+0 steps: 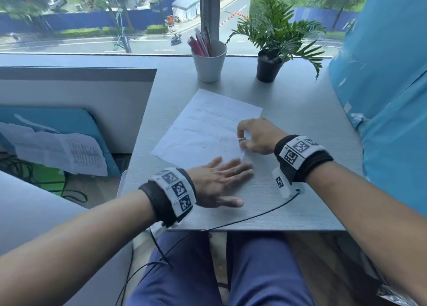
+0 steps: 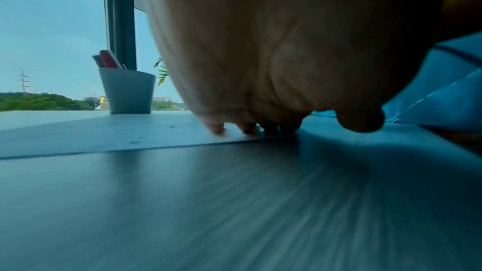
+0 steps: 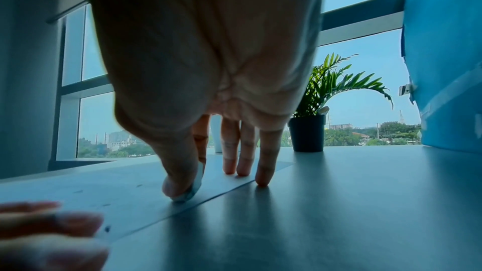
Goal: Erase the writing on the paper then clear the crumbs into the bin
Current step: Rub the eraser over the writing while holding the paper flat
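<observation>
The right hand [image 1: 258, 136], just right of centre in the head view, pinches a small white eraser [image 1: 242, 140] between thumb and forefinger; the wrist view shows the eraser [image 3: 194, 184] pressed down on the paper near its edge, while the other three fingertips [image 3: 262, 178] stand on or just beside that edge. The left hand [image 1: 217, 182], lower centre of the frame, lies flat with its fingers straight and spread, holding nothing, the fingertips [image 2: 216, 128] resting on the near corner of the sheet. The paper [image 1: 208, 125] sits skewed in the middle of the grey counter [image 1: 288, 204], with faint lines of writing across its upper half and a few dark crumbs [image 1: 204, 147] scattered on its lower part. Toward the top of the frame a white cup [image 1: 209, 62] holding pens and a small potted plant [image 1: 270, 49] in a black pot stand by the window. Blue wrapped material [image 1: 390, 79] fills the right edge, and printed sheets [image 1: 67, 151] lie at the left, off the counter. Both wrists wear bands with black-and-white markers. The bin cannot be made out.
</observation>
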### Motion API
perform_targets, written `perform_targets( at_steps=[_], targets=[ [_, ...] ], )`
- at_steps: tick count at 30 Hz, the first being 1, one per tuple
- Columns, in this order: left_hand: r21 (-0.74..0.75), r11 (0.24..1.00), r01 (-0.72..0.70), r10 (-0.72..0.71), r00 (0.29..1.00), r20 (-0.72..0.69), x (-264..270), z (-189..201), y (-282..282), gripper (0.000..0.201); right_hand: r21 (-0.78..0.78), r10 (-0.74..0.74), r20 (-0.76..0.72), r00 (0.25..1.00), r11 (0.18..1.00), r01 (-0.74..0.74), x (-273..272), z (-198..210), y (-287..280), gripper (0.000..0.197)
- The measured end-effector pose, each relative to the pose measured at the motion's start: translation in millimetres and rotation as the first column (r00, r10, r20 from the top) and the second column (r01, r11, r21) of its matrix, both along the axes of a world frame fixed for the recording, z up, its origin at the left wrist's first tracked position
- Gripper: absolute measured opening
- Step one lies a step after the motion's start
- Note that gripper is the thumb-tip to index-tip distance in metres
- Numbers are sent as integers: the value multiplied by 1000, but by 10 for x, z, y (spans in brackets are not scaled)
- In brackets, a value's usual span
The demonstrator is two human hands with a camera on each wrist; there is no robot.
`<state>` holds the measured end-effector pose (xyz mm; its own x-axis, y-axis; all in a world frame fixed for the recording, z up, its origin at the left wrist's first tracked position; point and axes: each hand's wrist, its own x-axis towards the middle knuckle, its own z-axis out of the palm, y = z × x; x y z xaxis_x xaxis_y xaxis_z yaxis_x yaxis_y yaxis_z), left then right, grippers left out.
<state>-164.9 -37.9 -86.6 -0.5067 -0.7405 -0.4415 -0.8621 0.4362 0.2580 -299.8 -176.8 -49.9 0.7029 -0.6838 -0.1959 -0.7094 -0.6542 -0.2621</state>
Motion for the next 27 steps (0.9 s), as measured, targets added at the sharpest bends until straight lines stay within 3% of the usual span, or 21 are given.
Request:
perform_targets(
  at_steps=[5, 7, 9, 12, 15, 18, 22, 27],
  targets=[
    [18, 967, -253, 251, 965, 75, 324, 16, -35, 86, 12, -4, -20, 1000, 1000, 4, 3, -1, -19, 17],
    [-51, 906, -420, 422, 887, 188, 464, 37, -57, 95, 12, -5, -27, 1000, 1000, 5, 17, 7, -18, 18],
    [-143, 862, -486, 506, 830, 233, 494, 53, -57, 102, 5, -7, -32, 999, 1000, 7, 22, 12, -16, 18],
    [-102, 964, -247, 257, 961, 102, 278, 68, -8, 94, -7, 1, -41, 999, 1000, -1, 32, 9, -23, 16],
    [-9, 999, -46, 46, 999, -25, 75, 22, 14, 79, 0, -9, -42, 999, 1000, 9, 34, 6, -29, 15],
    [-10, 993, -118, 118, 993, -25, 196, -23, -130, 75, -4, -12, -30, 999, 1000, 12, 34, 4, -29, 13],
    [11, 935, -355, 354, 934, 39, 484, -10, -371, 79, 9, -25, -19, 999, 1000, 26, 16, -25, -24, 15],
    [-57, 888, -457, 458, 889, 2, 582, 68, -587, 110, 13, -47, -32, 998, 999, 47, -25, -84, -4, 10]
  ],
)
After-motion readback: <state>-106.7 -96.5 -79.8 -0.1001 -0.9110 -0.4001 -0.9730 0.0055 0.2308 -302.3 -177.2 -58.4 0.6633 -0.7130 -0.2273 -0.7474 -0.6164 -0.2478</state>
